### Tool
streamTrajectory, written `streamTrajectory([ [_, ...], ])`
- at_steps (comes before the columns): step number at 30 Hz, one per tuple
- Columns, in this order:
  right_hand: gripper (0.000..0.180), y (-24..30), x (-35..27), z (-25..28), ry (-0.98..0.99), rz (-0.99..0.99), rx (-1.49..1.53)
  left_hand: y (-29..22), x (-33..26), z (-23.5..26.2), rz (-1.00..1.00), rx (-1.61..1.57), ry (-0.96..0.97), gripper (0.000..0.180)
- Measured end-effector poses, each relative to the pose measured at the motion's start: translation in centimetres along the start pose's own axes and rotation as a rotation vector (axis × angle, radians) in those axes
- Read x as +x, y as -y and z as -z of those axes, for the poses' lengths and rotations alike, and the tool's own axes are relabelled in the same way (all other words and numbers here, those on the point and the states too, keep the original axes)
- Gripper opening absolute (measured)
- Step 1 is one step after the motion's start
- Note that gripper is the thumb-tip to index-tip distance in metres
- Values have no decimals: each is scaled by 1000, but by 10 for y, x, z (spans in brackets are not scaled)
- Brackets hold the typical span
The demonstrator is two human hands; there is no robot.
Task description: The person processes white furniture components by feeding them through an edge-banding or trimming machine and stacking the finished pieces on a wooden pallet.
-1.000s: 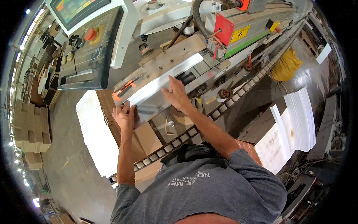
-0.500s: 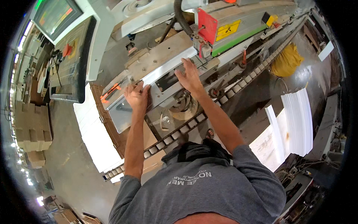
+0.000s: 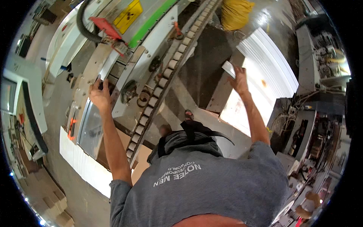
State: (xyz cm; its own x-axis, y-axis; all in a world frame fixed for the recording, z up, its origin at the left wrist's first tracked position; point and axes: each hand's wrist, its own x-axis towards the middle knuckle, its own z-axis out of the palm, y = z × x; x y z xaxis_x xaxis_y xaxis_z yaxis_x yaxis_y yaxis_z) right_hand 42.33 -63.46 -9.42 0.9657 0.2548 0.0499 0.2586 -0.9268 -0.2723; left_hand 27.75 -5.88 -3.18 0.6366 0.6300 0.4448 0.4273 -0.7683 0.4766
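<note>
My left hand point(image 3: 100, 94) rests at the infeed of a long machine point(image 3: 87, 72), thumb and fingers apart, touching a narrow white strip point(image 3: 110, 62) that runs along the machine's bed. What lies between those fingers is dark and hard to make out. Out to the right, my right hand point(image 3: 241, 81) is closed on one end of another white strip point(image 3: 228, 69). That strip lies beside a stack of white panels point(image 3: 266, 56), and my hand covers part of it.
A chain conveyor point(image 3: 153, 101) runs diagonally between me and the machine. Its red guard point(image 3: 106, 27) and hose point(image 3: 81, 20) stand at the upper left. A yellow sack point(image 3: 236, 14) sits on the far floor. Cables point(image 3: 281, 117) hang at right; a control panel point(image 3: 32, 117) stands left.
My right hand has left the machine bed and reached right to the loose white strip by the stack. My left hand remains at the infeed. The view has swung toward the right.
</note>
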Motion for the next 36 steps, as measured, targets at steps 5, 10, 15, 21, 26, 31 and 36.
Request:
streamTrajectory([
  [5, 71, -98, -43, 4, 62, -140, -175, -26, -24, 2, -176, -114, 47, 27],
  [10, 53, -128, -55, -8, -68, -41, -67, -52, -49, 4, -95, -273, 65, 23],
  [15, 50, -43, -63, 46, -71, 28, 58, -97, -76, 39, -391, -265, 183, 35],
  [21, 62, 169, -69, 64, 193, 538, 197, -137, -92, 107, -723, -273, 311, 43],
  [26, 58, 322, -69, 61, 203, 1013, 502, -69, -105, 165, -628, -24, 461, 48],
  [31, 51, 428, -69, 19, 133, 1237, 568, 29, -127, 221, -484, 32, 293, 44],
  [36, 42, 491, -79, -18, 10, 1184, 789, 104, -139, 229, -272, 122, 42, 37],
])
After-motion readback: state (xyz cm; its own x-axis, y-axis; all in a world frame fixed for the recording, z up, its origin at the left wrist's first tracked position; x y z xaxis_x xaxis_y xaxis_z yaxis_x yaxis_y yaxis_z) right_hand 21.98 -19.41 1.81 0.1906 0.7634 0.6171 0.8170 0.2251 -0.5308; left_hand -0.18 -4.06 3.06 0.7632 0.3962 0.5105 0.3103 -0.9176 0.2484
